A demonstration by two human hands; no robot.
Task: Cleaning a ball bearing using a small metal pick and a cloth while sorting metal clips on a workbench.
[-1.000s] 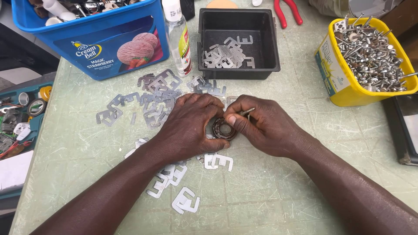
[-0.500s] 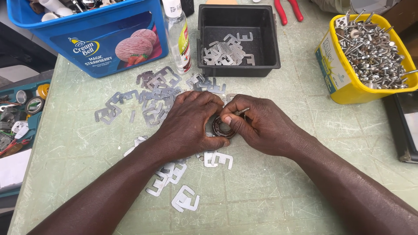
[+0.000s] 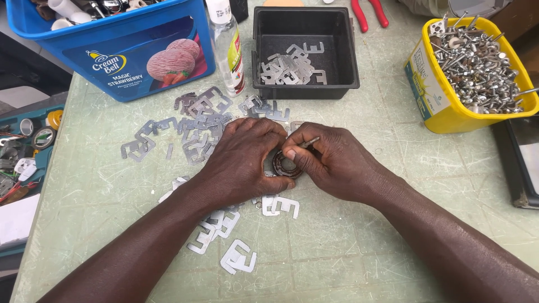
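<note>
My left hand (image 3: 244, 160) and my right hand (image 3: 331, 160) meet at the middle of the pale green table (image 3: 393, 235). Together they grip a small round coil-like part (image 3: 286, 165) wound with dark wire. My right thumb and fingers also pinch a thin flat metal piece (image 3: 307, 142) at the coil's top edge. Loose E-shaped metal plates (image 3: 196, 129) lie scattered behind my left hand. More E-shaped plates (image 3: 238, 259) lie in front of my wrists.
A black square tray (image 3: 306, 84) holds several E-shaped plates. A yellow tub (image 3: 443, 106) of screws stands at the right, a blue tub (image 3: 120, 62) at the back left beside a clear bottle (image 3: 229, 47). Red-handled pliers (image 3: 370, 14) lie at the far edge.
Both hands stay on the coil; the fingers have shifted slightly around it. The view has drifted a little.
</note>
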